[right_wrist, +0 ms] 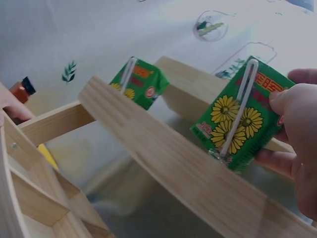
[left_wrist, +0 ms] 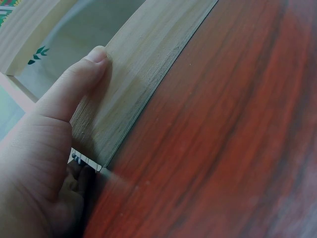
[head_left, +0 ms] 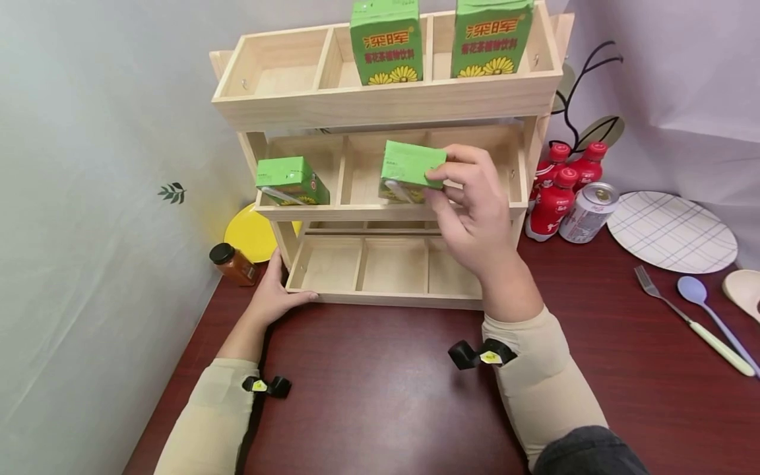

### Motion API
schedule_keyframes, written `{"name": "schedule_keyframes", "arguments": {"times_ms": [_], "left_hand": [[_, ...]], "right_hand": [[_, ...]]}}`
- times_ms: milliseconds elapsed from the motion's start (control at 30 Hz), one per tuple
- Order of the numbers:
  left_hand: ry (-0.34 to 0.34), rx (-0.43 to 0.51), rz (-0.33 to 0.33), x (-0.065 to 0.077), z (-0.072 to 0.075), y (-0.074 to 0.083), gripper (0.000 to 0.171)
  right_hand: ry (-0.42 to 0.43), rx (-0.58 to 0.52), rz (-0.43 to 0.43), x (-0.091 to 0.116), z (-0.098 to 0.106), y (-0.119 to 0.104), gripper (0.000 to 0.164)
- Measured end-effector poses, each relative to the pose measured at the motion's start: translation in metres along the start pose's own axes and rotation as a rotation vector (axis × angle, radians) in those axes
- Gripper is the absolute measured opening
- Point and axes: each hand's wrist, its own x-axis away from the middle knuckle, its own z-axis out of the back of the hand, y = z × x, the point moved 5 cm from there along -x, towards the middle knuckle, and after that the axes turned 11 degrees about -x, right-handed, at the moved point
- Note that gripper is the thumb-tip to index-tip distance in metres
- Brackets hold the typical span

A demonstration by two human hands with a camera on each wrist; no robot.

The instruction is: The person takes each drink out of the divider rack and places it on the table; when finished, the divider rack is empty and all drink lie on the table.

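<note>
My right hand (head_left: 475, 204) pinches a green drink carton (head_left: 412, 163) by its right side, thumb in front. This carton, with a white straw on its face, is at the middle compartment of the wooden rack's (head_left: 380, 214) middle tier, close to the front board in the right wrist view. Another drink carton (head_left: 291, 179) leans in that tier's left compartment. Two more, a carton (head_left: 387, 46) and a carton (head_left: 491, 39), stand in the top tier's middle and right compartments. My left hand (head_left: 276, 293) holds the bottom tier's left front corner, its thumb (left_wrist: 84, 74) on the front board.
Right of the rack stand red bottles (head_left: 552, 201), a can (head_left: 589, 212) and a checked plate (head_left: 671, 231). A fork (head_left: 689, 316), a blue spoon (head_left: 695, 290) and a pale utensil (head_left: 742, 290) lie nearer. To the left are a jar (head_left: 233, 264) and a yellow plate (head_left: 252, 234).
</note>
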Motion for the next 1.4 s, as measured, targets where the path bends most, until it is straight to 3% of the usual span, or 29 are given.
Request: {"name": "schedule_keyframes", "arguments": {"times_ms": [167,333,733,1133,1400], "left_hand": [[0.002,-0.001,-0.004,0.0,0.0,0.001,0.117],[0.001,-0.008,-0.004,0.0,0.0,0.001,0.118],[-0.002,-0.016,0.016,0.001,0.0,0.001,0.119],[-0.001,-0.014,0.028,0.001,0.0,0.001,0.117],[0.001,-0.013,0.02,0.002,-0.001,0.0,0.117]], "right_hand": [[0.017,-0.017,0.015,-0.009,0.007,-0.022,0.031],[0.069,-0.082,-0.02,-0.012,0.018,-0.034,0.029],[0.148,-0.268,-0.081,0.0,0.061,-0.03,0.027],[0.205,-0.271,-0.128,0.017,0.12,-0.03,0.024],[0.287,-0.403,-0.134,0.029,0.152,-0.03,0.032]]}}
